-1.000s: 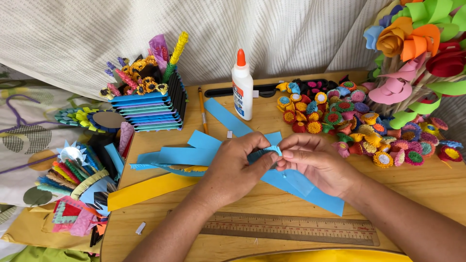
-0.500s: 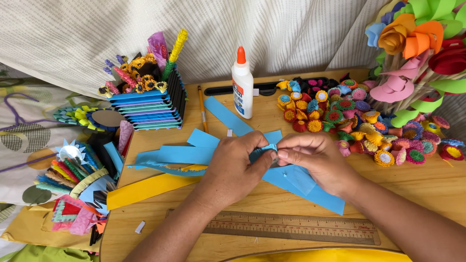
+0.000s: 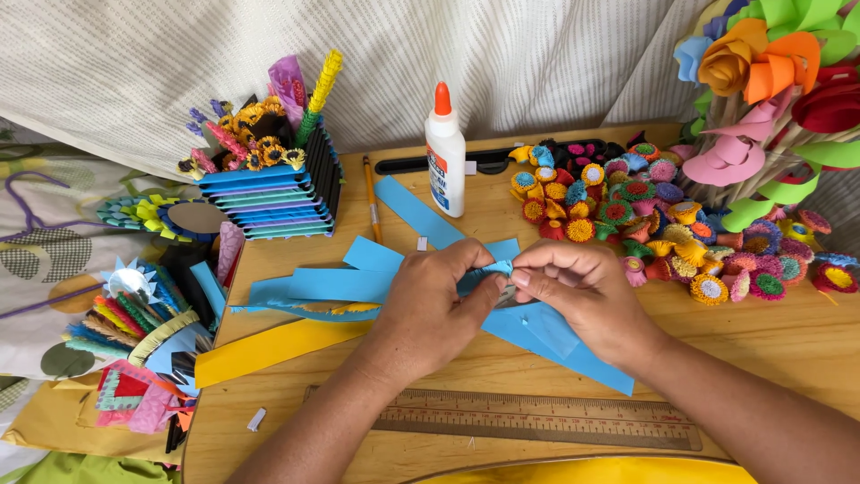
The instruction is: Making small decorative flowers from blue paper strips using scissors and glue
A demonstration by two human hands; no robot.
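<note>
Both hands are pinched shut on a small blue paper roll, left hand and right hand meeting just above the loose blue paper strips. Loosen that pinch and the coil probably springs open; a stray elbow could knock the glue bottle or paper flowers.

Home paper-craft corner. Wooden worktop carries a glue bottle, wooden ruler, blue paper strips and rolled paper flowers. Curtain behind.

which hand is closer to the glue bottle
Left. The left hand sits just below the glue bottle, across a blue paper strip. The right hand lies farther off to the bottle's lower right, nearer the paper flowers.
</note>
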